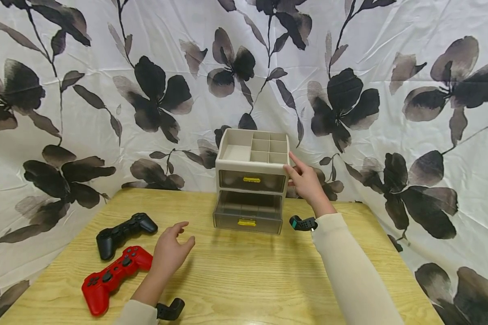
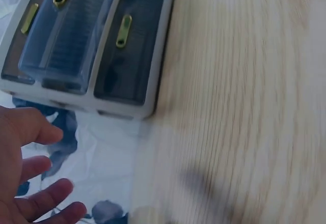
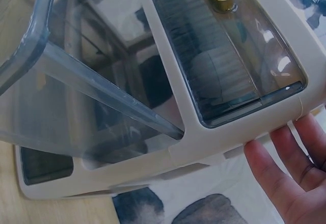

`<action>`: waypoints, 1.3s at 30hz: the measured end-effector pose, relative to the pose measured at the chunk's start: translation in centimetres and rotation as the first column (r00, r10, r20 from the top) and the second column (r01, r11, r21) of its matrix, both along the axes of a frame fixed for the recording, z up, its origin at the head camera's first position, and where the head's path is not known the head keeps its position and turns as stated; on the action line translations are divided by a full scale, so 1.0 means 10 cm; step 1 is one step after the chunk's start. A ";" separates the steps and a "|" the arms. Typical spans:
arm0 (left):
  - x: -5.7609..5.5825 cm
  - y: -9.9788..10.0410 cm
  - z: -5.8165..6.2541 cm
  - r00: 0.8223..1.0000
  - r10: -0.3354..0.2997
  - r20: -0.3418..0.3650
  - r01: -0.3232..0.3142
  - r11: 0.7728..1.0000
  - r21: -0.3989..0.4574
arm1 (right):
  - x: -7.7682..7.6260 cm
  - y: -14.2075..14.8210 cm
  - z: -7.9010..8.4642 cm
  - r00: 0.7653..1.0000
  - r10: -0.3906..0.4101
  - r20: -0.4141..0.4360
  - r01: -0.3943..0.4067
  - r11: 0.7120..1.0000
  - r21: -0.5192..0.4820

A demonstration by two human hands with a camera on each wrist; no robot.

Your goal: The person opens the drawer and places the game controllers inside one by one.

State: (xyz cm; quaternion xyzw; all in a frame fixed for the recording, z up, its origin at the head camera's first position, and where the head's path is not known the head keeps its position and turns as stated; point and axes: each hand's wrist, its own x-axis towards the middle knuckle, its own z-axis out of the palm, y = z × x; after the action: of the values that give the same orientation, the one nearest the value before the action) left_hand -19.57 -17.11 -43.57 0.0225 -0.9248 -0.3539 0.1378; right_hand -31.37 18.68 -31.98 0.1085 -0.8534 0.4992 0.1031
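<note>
Cream plastic drawer organizer [image 1: 250, 166] | right grip [image 1: 307, 182]: unclenched, touching its side | left grip [image 1: 172, 249]: released (red plastic gamepad [image 1: 117, 274] nearby)

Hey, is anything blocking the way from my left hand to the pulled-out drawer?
Nothing visible does. In the head view, only tabletop shows between your left hand and the pulled-out drawer. The black controller and red controller lie to the hand's left, away from that path.
</note>
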 end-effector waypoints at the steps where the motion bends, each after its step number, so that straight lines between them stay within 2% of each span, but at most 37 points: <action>1: 0.01 -0.02 0.01 1.000 0.002 -0.002 -0.002 1.000 -0.031 | 0.00 0.00 0.00 1.000 0.002 -0.001 -0.002 1.000 -0.002; 7: 0.05 -0.15 0.08 0.999 0.015 0.033 -0.009 0.985 -0.172 | -0.01 0.00 0.01 1.000 0.014 -0.003 -0.014 1.000 -0.024; 16: 0.08 -0.32 0.10 0.998 0.046 0.047 -0.031 0.956 -0.293 | -0.01 0.01 0.02 1.000 0.006 0.015 -0.006 1.000 -0.014; 21: 0.11 -0.42 0.10 0.996 0.061 0.058 -0.039 0.945 -0.325 | -0.02 0.01 0.02 1.000 0.011 0.022 -0.010 1.000 -0.020; 39: 0.22 -0.82 0.15 0.971 0.104 0.215 -0.011 0.919 -0.394 | -0.01 0.00 0.01 1.000 0.004 0.027 -0.003 0.999 -0.033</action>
State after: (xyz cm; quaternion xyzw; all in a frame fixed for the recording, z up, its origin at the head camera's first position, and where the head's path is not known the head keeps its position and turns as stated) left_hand -17.36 -25.27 -42.09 0.0632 -0.9853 -0.1535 0.0410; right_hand -31.51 18.69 -31.89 0.1014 -0.8463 0.5146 0.0926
